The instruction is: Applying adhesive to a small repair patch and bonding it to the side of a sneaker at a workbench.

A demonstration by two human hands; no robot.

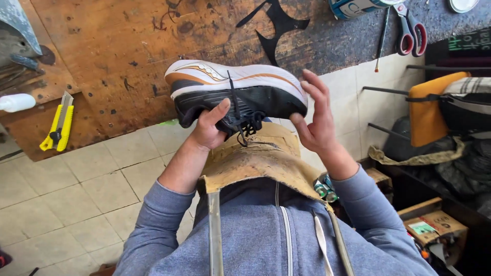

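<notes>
My left hand (209,130) is wrapped around the black upper of a sneaker (238,92), thumb up against its side, holding it sole-up above my lap. The shoe lies on its side, white sole with orange trim turned away from me, black laces (244,122) dangling down from it toward the worn leather apron (255,158) across my chest. My right hand (317,120) is spread open, fingers stretched upward, with the fingertips just at the shoe's end and the palm not closed on anything. Both forearms come out of grey-blue sweatshirt sleeves (158,225). Beyond the shoe is a scuffed wooden board (117,56) lying on the pale tiled floor (76,189), and on a lower piece of it to my left lies a yellow utility knife (59,125) near a white bottle (18,102). Farther off, on the dark surface to my right, are red-handled scissors (409,28) beside a thin screwdriver (381,38).
</notes>
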